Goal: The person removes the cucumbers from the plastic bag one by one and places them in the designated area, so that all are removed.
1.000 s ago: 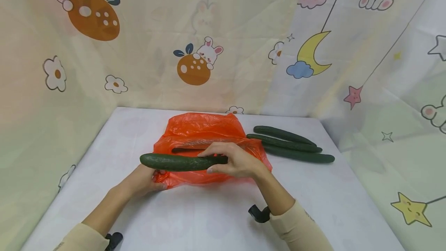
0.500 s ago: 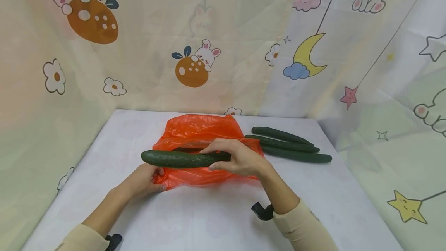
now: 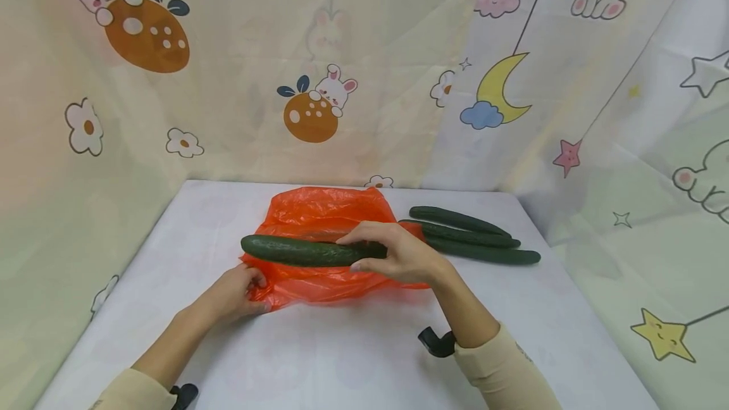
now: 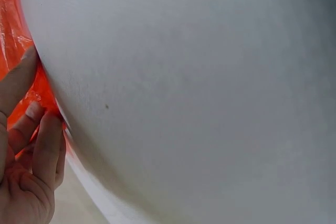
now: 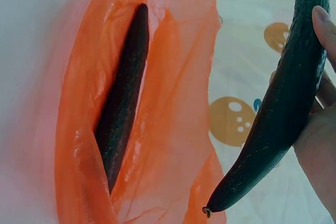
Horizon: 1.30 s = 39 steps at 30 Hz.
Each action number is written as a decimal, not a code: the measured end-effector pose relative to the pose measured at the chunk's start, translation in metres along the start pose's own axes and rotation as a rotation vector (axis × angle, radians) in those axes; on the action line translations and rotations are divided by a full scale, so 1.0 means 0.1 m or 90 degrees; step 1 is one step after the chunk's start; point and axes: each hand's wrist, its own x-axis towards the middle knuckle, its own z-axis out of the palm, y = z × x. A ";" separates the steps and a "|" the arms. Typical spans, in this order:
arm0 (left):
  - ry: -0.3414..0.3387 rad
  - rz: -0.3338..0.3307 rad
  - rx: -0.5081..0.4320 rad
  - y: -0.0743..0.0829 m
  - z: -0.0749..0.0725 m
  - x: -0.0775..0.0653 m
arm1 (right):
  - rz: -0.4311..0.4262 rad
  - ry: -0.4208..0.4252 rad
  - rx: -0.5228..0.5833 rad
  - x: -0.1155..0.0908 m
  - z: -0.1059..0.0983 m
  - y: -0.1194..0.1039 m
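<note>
My right hand (image 3: 405, 253) holds a long dark green cucumber (image 3: 293, 252) by its right end, lying level above the red plastic bag (image 3: 327, 204). Thumb and fingers wrap its side in the right wrist view, where the stem end (image 5: 223, 198) points down. Inside the bag's mouth lies another cucumber (image 5: 126, 93), hidden in the head view behind the held one. At the bag's front left corner my left hand (image 3: 230, 293) pinches the thin plastic. The left wrist view shows its thumb and fingers (image 4: 47, 145) on the bag's edge, close to the table.
Three cucumbers (image 3: 478, 255) lie side by side on the white table (image 3: 342, 359), right of the bag, one tip beside the plastic. A printed cloth (image 3: 228, 68) hangs behind the table and along both sides.
The right hand has shifted the held cucumber slightly right and farther up in the head view, over the bag's opening. The left hand keeps its place on the bag's corner.
</note>
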 end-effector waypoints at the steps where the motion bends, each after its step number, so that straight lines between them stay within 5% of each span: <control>1: 0.001 -0.001 0.000 0.00 0.00 0.00 | 0.002 0.000 0.001 -0.01 0.00 0.00; 18: 0.009 0.013 0.000 -0.07 0.01 -0.01 | -0.072 0.031 0.020 0.17 -0.09 -0.21; 29: 0.008 0.012 0.011 -0.04 0.01 -0.01 | -0.064 0.056 -0.019 0.10 -0.19 -0.24; 39: 0.014 0.021 0.009 -0.02 0.03 0.01 | -0.002 0.078 -0.039 -0.12 -0.34 -0.05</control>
